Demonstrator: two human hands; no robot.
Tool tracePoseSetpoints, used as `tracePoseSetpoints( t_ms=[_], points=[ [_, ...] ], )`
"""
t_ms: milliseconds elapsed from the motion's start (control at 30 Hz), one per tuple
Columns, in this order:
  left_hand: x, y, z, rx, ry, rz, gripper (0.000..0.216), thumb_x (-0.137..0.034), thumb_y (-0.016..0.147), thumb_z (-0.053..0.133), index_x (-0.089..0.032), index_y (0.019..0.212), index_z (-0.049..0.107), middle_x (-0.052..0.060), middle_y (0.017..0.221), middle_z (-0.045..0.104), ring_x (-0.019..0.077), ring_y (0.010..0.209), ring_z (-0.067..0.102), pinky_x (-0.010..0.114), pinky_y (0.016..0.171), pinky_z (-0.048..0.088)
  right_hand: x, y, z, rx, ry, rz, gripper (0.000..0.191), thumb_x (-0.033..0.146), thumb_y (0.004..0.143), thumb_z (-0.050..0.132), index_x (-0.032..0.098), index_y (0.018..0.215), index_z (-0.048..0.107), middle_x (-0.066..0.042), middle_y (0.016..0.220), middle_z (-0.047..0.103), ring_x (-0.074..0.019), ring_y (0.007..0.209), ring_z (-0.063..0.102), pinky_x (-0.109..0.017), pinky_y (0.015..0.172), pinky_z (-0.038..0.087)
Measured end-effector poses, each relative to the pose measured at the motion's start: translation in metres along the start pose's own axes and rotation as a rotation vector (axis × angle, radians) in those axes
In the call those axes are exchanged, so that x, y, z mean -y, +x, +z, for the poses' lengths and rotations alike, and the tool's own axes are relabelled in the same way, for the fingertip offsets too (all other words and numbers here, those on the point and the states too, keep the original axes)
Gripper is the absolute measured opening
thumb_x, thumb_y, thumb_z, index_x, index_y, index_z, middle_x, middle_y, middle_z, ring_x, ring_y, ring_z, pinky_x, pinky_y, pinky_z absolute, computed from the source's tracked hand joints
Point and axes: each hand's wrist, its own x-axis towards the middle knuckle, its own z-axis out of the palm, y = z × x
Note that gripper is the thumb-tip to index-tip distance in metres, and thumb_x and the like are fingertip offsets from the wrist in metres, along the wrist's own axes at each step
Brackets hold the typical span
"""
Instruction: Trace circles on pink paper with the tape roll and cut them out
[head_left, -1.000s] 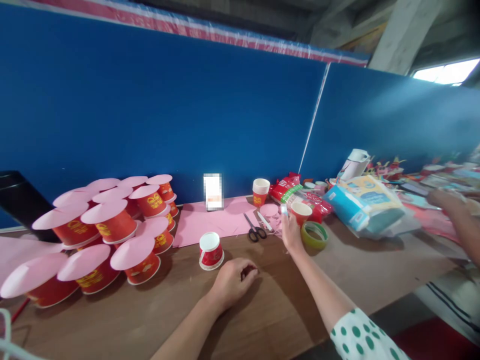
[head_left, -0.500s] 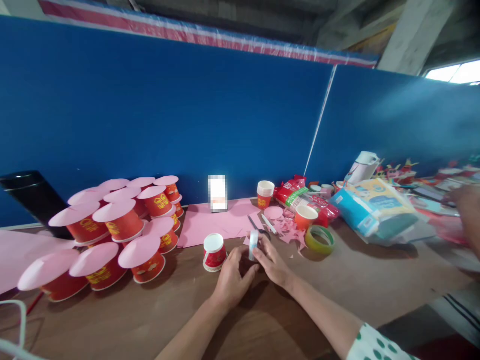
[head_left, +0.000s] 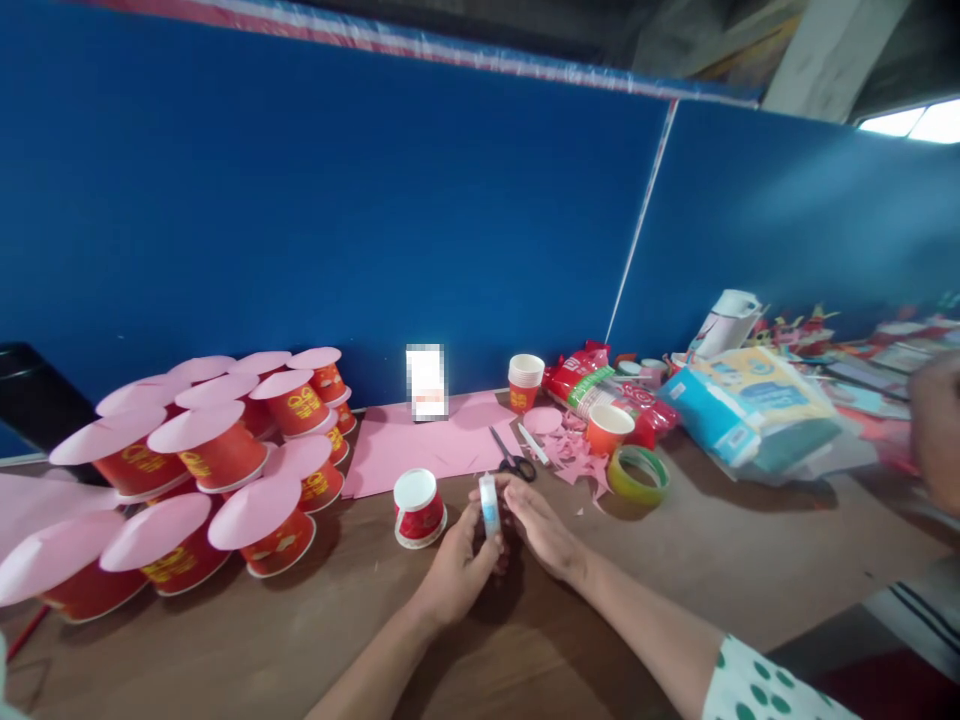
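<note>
The left hand (head_left: 456, 562) pinches a small white-and-blue item (head_left: 490, 510) nearly upright between thumb and fingers, over the table (head_left: 697, 545); the right hand (head_left: 547, 532) curls close beside it, whether gripping too cannot be told. The item might slip if the pinch is loose; a leftward swing could knock over the upturned red cup (head_left: 424, 522) near the left hand.

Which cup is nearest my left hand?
The upside-down red cup just left of your left hand; it stands alone, uncovered, unlike the pink-topped cups farther left; the cups by the red bag open upward.
</note>
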Motion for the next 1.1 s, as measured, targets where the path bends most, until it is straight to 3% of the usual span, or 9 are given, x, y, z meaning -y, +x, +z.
tracePoseSetpoints(
  t_ms=[167, 333, 467, 567, 667, 767, 967, 1100],
  points=[
    [-0.004, -0.002, -0.007, 0.130, -0.069, -0.076, 0.028, -0.036, 0.084, 0.047, -0.013, 0.099, 0.047, 0.001, 0.068, 0.055, 0.0116, 0.057, 0.053, 0.026, 0.057, 0.045, 0.001, -0.001, 0.002, -0.035, -0.025, -0.021, 0.032, 0.045, 0.086, 0.049, 0.022, 0.109, 0.051, -0.006, 0.101, 0.063, -0.0141, 0.074, 0.058, -0.029, 0.068, 0.046],
    [-0.007, 0.000, -0.006, 0.039, -0.158, -0.138, 0.038, -0.047, 0.085, 0.043, -0.013, 0.100, 0.049, 0.004, 0.078, 0.056, 0.0129, 0.068, 0.056, 0.029, 0.065, 0.049, 0.009, -0.003, 0.010, 0.008, -0.078, -0.017, 0.028, 0.047, 0.083, 0.052, 0.022, 0.096, 0.050, -0.004, 0.105, 0.060, -0.0072, 0.054, 0.047, -0.021, 0.049, 0.042],
    [-0.005, 0.000, -0.003, 0.043, -0.091, -0.108, 0.042, -0.050, 0.086, 0.040, -0.014, 0.105, 0.050, 0.002, 0.075, 0.054, 0.0100, 0.059, 0.052, 0.025, 0.057, 0.047, 0.009, -0.004, 0.012, 0.051, -0.108, 0.040, 0.032, 0.050, 0.084, 0.048, 0.023, 0.101, 0.048, -0.004, 0.111, 0.056, -0.0067, 0.051, 0.048, -0.021, 0.046, 0.044],
    [-0.005, -0.001, -0.003, 0.016, 0.017, -0.093, 0.046, -0.053, 0.084, 0.040, -0.017, 0.110, 0.051, 0.003, 0.076, 0.056, 0.0122, 0.059, 0.053, 0.026, 0.056, 0.048, 0.007, -0.005, 0.009, 0.036, -0.157, 0.021, 0.032, 0.047, 0.087, 0.044, 0.023, 0.107, 0.049, -0.005, 0.113, 0.056, -0.0118, 0.069, 0.057, -0.025, 0.060, 0.049],
    [-0.005, -0.001, -0.003, -0.072, 0.122, -0.037, 0.045, -0.052, 0.084, 0.042, -0.019, 0.112, 0.054, 0.008, 0.089, 0.061, 0.0176, 0.080, 0.056, 0.030, 0.075, 0.049, 0.007, -0.006, 0.008, 0.019, -0.216, -0.030, 0.029, 0.042, 0.090, 0.042, 0.023, 0.107, 0.053, -0.006, 0.113, 0.057, -0.0166, 0.096, 0.056, -0.031, 0.086, 0.045],
    [-0.005, 0.000, -0.001, -0.111, 0.152, -0.028, 0.048, -0.052, 0.083, 0.043, -0.018, 0.115, 0.054, 0.010, 0.096, 0.061, 0.0202, 0.093, 0.055, 0.033, 0.086, 0.046, 0.011, -0.007, 0.009, 0.026, -0.249, -0.047, 0.027, 0.040, 0.091, 0.040, 0.023, 0.105, 0.055, -0.006, 0.112, 0.058, -0.0179, 0.105, 0.052, -0.035, 0.096, 0.038],
    [0.000, 0.003, 0.006, -0.042, -0.045, -0.140, 0.054, -0.052, 0.085, 0.039, -0.015, 0.123, 0.047, 0.003, 0.073, 0.056, 0.0129, 0.060, 0.050, 0.026, 0.057, 0.045, 0.013, -0.008, 0.010, 0.005, -0.280, -0.066, 0.026, 0.042, 0.091, 0.038, 0.022, 0.098, 0.054, -0.005, 0.109, 0.058, -0.0176, 0.103, 0.052, -0.033, 0.094, 0.038],
    [0.005, 0.004, 0.007, -0.058, -0.088, -0.125, 0.052, -0.050, 0.085, 0.042, -0.013, 0.122, 0.046, 0.003, 0.075, 0.055, 0.0116, 0.062, 0.049, 0.026, 0.060, 0.045, 0.011, -0.008, 0.010, -0.001, -0.270, -0.073, 0.025, 0.043, 0.091, 0.038, 0.022, 0.095, 0.051, -0.005, 0.108, 0.058, -0.0174, 0.104, 0.052, -0.033, 0.095, 0.037]
  ],
)
